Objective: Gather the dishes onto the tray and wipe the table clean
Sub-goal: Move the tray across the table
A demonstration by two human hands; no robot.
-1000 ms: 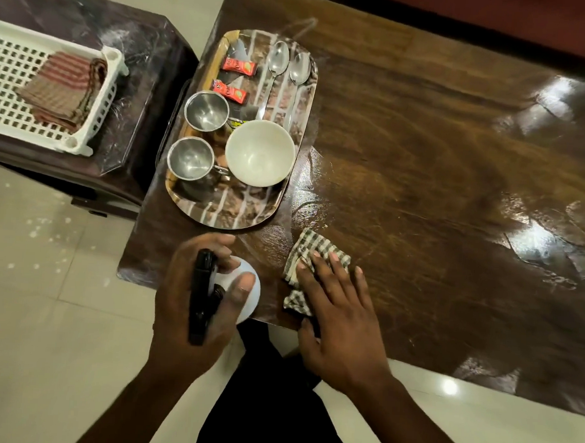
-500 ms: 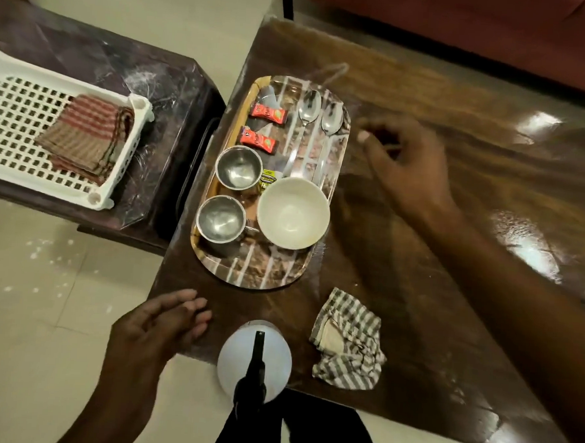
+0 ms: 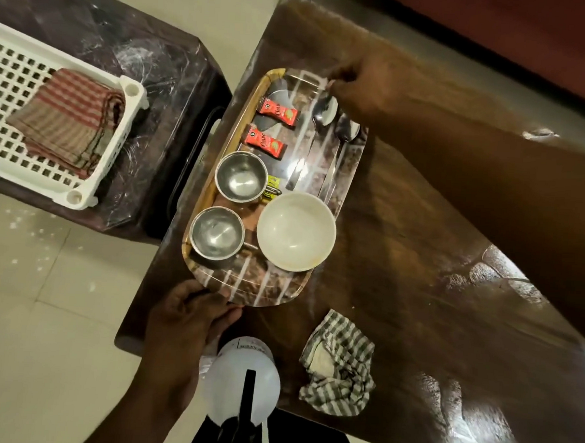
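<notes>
A patterned oval tray lies on the left part of the dark wooden table. It carries a white bowl, two steel cups, two spoons and two red sachets. My left hand grips the tray's near edge. My right hand closes on the tray's far edge, beside the spoons. A checked cloth lies crumpled on the table near the front edge. A white spray bottle stands next to it.
To the left, a lower dark side table holds a white plastic basket with a folded striped cloth. Pale tiled floor runs between and in front. A red sofa sits behind the table.
My left hand let go of the spray bottle and my right hand left the checked cloth. Both then reached for the tray and now hold its near and far edges.
</notes>
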